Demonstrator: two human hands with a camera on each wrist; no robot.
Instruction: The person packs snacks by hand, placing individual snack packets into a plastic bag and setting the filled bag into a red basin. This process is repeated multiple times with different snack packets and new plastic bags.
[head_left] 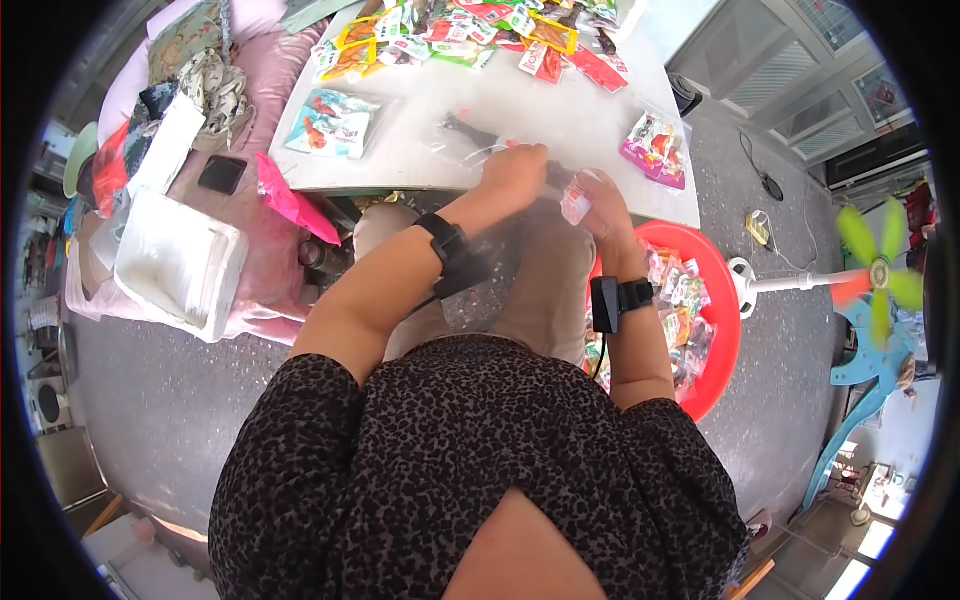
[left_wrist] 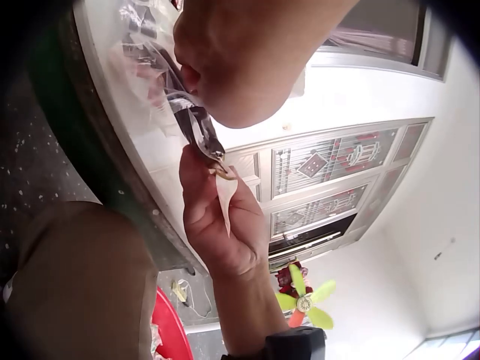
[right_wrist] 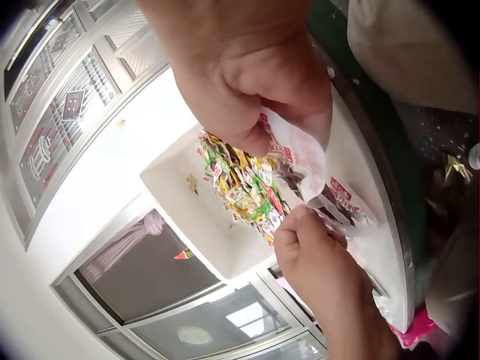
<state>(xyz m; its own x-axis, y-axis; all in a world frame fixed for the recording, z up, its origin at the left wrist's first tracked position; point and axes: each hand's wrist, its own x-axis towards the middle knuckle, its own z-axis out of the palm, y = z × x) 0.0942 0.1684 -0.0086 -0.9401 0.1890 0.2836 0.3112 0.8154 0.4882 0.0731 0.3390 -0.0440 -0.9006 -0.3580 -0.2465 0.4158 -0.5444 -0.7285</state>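
Both hands are close together over the near edge of the white table (head_left: 420,170). My left hand (head_left: 513,178) has curled fingers and pinches a dark strip in clear plastic (left_wrist: 196,129); its loose clear film (head_left: 462,135) trails leftward over the tabletop. Beside it, my right hand (head_left: 610,205) grips a small white packet with red print (head_left: 576,203) between thumb and fingers. In the right wrist view this white packet (right_wrist: 296,150) bends out from the fingers towards the left hand, and the dark strip spans the space between both hands. What the strip is, I cannot tell.
Colourful snack packets (head_left: 470,30) lie heaped at the table's back. A blue-white packet (head_left: 330,122) lies left, a purple-red one (head_left: 655,150) right. Below the right arm stands a red basin (head_left: 728,330) holding several packets. A fan (head_left: 880,275) stands farther right, a white foam box (head_left: 180,265) left.
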